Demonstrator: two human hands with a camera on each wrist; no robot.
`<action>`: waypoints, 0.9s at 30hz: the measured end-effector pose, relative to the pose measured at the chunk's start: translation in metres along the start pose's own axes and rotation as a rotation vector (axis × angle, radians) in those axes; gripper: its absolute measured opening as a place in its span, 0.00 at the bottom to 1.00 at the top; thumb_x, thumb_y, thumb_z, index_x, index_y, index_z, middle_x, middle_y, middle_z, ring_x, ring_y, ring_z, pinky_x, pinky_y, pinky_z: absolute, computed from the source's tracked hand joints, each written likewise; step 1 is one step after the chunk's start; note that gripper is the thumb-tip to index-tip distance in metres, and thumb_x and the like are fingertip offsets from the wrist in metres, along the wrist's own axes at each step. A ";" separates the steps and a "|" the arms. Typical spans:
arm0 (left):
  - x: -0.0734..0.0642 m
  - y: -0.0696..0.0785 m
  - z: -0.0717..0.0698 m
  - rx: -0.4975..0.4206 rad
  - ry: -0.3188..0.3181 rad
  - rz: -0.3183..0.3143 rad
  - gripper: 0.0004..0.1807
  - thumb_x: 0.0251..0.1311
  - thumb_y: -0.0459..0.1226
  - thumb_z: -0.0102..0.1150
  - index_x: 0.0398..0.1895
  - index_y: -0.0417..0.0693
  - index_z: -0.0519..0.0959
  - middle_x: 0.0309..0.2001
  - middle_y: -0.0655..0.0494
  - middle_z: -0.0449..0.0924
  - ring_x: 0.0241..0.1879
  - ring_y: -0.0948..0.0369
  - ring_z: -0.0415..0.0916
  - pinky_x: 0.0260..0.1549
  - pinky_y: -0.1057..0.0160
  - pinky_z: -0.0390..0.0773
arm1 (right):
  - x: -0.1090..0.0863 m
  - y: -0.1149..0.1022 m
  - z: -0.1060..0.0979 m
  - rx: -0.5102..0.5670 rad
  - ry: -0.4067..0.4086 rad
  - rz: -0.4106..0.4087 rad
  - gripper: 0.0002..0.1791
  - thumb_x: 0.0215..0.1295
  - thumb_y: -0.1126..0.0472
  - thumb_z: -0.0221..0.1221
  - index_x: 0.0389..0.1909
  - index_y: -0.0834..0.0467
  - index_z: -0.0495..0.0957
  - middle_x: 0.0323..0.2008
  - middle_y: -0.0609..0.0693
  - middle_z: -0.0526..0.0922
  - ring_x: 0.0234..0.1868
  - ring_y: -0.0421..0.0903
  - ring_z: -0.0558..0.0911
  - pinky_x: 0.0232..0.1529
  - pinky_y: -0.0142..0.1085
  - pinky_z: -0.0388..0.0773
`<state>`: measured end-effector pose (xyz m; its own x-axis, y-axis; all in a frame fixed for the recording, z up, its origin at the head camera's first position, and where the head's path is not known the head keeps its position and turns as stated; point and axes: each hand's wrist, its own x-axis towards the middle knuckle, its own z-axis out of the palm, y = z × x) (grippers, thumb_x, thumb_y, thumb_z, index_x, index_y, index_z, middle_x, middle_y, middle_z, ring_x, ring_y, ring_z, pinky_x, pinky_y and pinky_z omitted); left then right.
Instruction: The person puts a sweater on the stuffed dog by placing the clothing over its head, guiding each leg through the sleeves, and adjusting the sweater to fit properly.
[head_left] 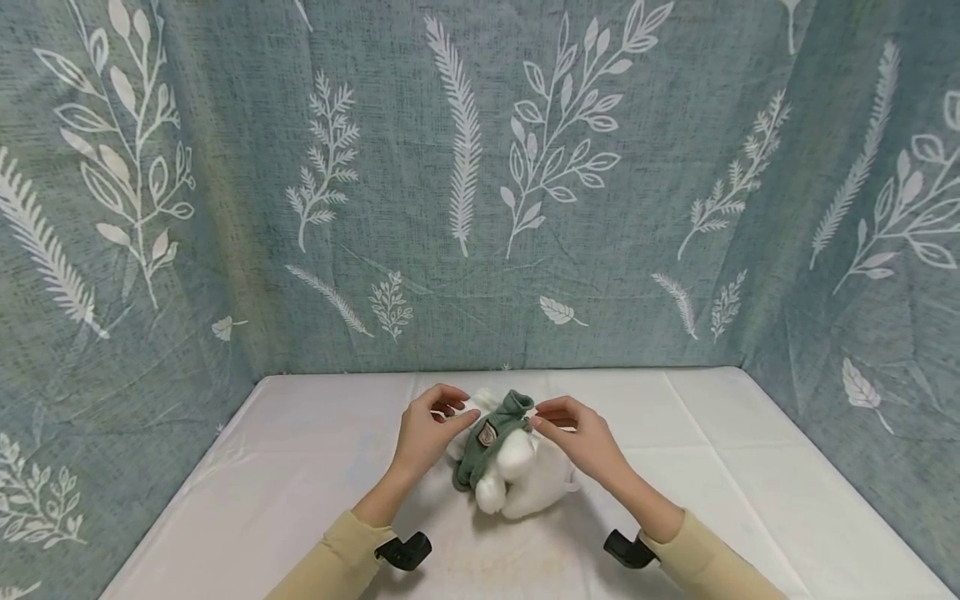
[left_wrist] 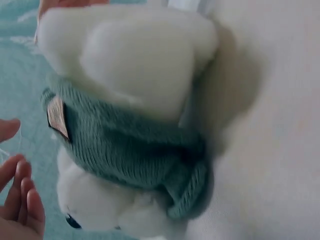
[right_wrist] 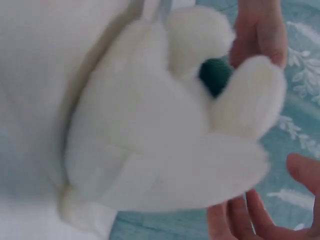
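Left hand and right hand, half-open, empty, seemed to fix the sweater between them, which likely needed pinching.

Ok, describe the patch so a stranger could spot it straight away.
On the white table, a white toy is between the left hand and right hand. It wears a green sweater. The patch is on that sweater, a small pale piece whose dark border sets it apart from the green.

Plush toy blocks gap between hands; room over tabletop both sides; patterned cloth bars far edge.
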<state>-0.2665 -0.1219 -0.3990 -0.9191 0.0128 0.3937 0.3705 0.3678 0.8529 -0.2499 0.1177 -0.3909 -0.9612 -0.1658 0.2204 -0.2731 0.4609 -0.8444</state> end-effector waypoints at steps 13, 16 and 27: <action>-0.012 0.007 0.015 0.003 -0.283 0.009 0.06 0.53 0.40 0.68 0.32 0.49 0.83 0.27 0.57 0.81 0.27 0.63 0.75 0.27 0.67 0.75 | -0.017 -0.013 -0.010 0.256 -0.268 0.130 0.18 0.61 0.58 0.63 0.44 0.68 0.79 0.32 0.57 0.86 0.34 0.47 0.86 0.38 0.39 0.83; -0.013 0.005 0.019 0.018 -0.301 0.007 0.04 0.54 0.38 0.66 0.31 0.49 0.83 0.27 0.57 0.81 0.27 0.63 0.74 0.27 0.67 0.75 | -0.016 -0.008 -0.007 0.296 -0.293 0.163 0.17 0.60 0.59 0.64 0.43 0.69 0.79 0.32 0.57 0.87 0.35 0.47 0.87 0.39 0.40 0.83; -0.013 -0.004 0.019 -0.215 -0.476 -0.075 0.09 0.57 0.36 0.64 0.35 0.38 0.82 0.31 0.57 0.81 0.32 0.64 0.77 0.35 0.66 0.77 | -0.009 -0.004 -0.006 0.344 -0.289 0.222 0.19 0.60 0.57 0.64 0.43 0.70 0.80 0.32 0.57 0.87 0.35 0.47 0.87 0.39 0.39 0.83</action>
<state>-0.2583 -0.1055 -0.4145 -0.8848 0.4330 0.1722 0.2742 0.1851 0.9437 -0.2401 0.1228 -0.3872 -0.9316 -0.3533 -0.0855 0.0118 0.2058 -0.9785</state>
